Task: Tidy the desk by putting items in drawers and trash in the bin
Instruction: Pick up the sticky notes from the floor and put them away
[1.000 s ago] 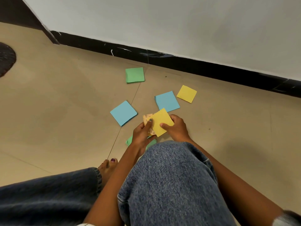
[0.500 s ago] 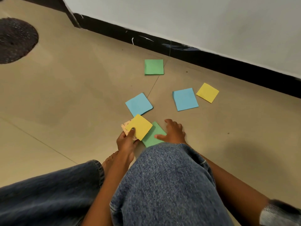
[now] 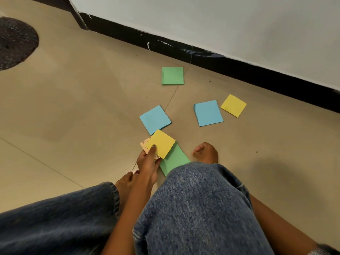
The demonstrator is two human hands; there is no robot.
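Left hand (image 3: 147,161) grip pinches yellow note (image 3: 160,143) (corner pointing away); right hand (image 3: 207,153) curled, holding nothing.

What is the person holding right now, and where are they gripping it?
The left hand pinches a yellow sticky note and a patterned note beneath it at their near corner. The right hand holds nothing.

The single head-worn camera is looking steeply down and forward from above the person's bent denim knees (image 3: 193,208), close over the beige tiled floor (image 3: 82,116). It is facing the far white wall (image 3: 239,24) and black skirting (image 3: 202,54), which are running diagonally toward the right.
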